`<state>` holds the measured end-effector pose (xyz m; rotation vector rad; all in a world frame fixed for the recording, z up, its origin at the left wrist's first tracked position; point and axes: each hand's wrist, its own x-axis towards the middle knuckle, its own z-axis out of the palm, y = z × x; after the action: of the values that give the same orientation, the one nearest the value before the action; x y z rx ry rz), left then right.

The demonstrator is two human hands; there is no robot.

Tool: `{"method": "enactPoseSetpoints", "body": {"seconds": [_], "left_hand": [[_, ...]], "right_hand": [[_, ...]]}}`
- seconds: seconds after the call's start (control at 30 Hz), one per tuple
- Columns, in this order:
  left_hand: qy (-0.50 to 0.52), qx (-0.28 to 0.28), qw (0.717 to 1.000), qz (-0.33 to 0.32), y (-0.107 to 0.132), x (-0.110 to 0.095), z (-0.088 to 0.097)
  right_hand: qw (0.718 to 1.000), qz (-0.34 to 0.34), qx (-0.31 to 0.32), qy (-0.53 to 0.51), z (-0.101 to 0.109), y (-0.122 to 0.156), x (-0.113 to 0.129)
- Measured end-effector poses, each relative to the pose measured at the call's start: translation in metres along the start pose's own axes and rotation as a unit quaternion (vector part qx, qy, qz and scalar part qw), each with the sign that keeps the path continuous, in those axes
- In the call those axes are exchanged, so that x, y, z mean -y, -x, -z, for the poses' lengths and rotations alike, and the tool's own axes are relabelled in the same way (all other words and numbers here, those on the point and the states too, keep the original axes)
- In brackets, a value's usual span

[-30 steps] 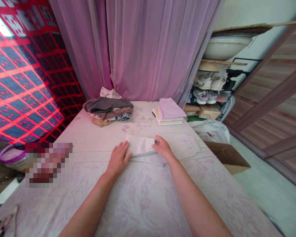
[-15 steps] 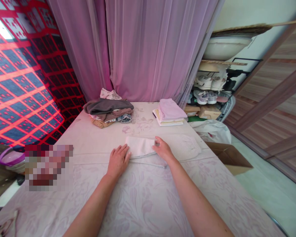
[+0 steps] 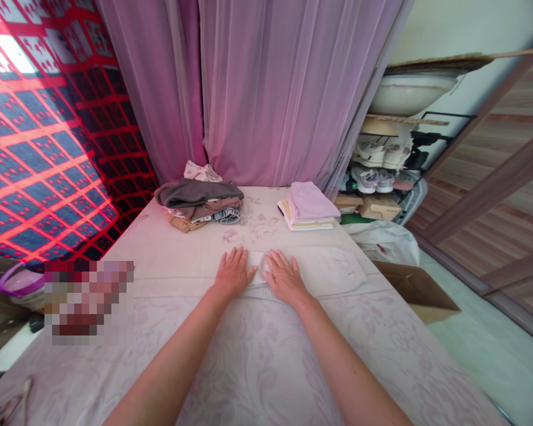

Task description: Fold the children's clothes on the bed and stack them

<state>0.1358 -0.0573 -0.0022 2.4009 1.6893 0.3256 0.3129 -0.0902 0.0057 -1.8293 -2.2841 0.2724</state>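
A white ribbed pair of trousers (image 3: 324, 269) lies across the table, its gathered waistband towards the right and its left part folded over. My left hand (image 3: 234, 273) rests flat on the left end of the trousers, fingers spread. Beside it, my right hand (image 3: 285, 277) presses flat near the middle of the cloth, also with fingers apart. Neither hand grips anything. Both hands cover part of the folded section.
Crumpled clothes (image 3: 199, 198) sit in a wicker basket at the back left. A folded stack of clothes (image 3: 311, 204) is at the back right. An open cardboard box (image 3: 420, 290) stands off the right edge; a shoe rack (image 3: 377, 160) is beyond it.
My right hand has let go of the fold's edge and now lies flat on the trousers. My left hand has moved right, onto the cloth's left end.
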Motion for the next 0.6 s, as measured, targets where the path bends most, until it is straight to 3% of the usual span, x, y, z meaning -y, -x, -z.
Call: {"method": "enactPoseSetpoints", "body": {"seconds": [0.1,0.27,0.47,0.6], "left_hand": [[-0.004,0.009,1.0,0.023,-0.001,0.003,-0.005],[0.03,0.009,0.999,0.029,-0.002,0.011,-0.007],[0.072,-0.036,0.996,0.043,-0.005,0.054,0.007],[0.045,-0.013,0.998,0.028,-0.017,0.069,0.019]], "right_hand": [[0.999,-0.013,0.038,0.011,-0.008,0.002,-0.002],[0.999,-0.013,0.043,0.011,-0.012,0.002,-0.004],[0.999,-0.012,0.035,0.012,-0.009,0.004,-0.002],[0.999,-0.013,0.028,0.016,-0.01,0.004,-0.002]]}}
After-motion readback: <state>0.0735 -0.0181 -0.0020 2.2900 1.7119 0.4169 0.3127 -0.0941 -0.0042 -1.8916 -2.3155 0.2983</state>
